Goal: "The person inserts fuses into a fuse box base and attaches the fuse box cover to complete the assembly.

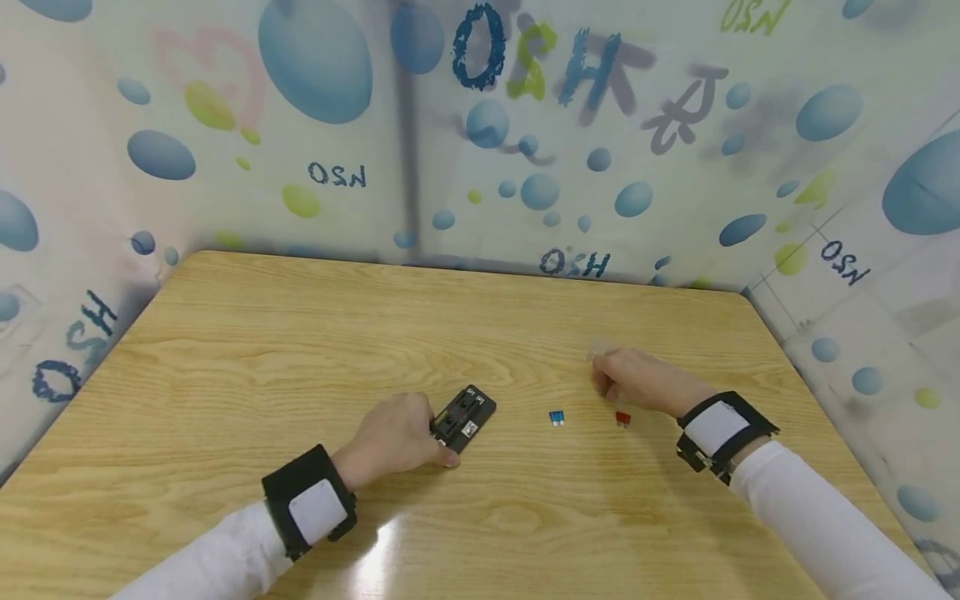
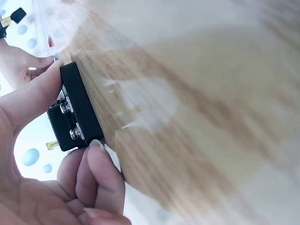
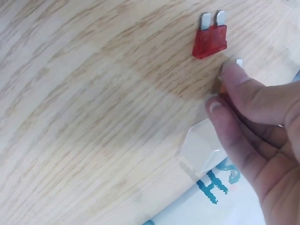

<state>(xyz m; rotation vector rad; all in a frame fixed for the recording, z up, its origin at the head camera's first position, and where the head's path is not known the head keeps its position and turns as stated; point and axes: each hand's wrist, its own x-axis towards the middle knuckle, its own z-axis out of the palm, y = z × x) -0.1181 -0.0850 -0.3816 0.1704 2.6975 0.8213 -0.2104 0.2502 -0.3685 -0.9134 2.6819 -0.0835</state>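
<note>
My left hand grips a black fuse holder block by its edges, thumb on one side and curled fingers on the other. Metal screws show on the block's side in the left wrist view. Farther right, my right hand pinches a small orange-brown blade fuse between thumb and fingertip; most of it is hidden, with one metal prong showing. A red blade fuse lies on the table close to that hand. Between the two hands lies a blue blade fuse.
A clear plastic piece, perhaps a cover, lies just beyond the right hand's fingers. The wooden table ends at the back against a curtain printed with bubbles and letters.
</note>
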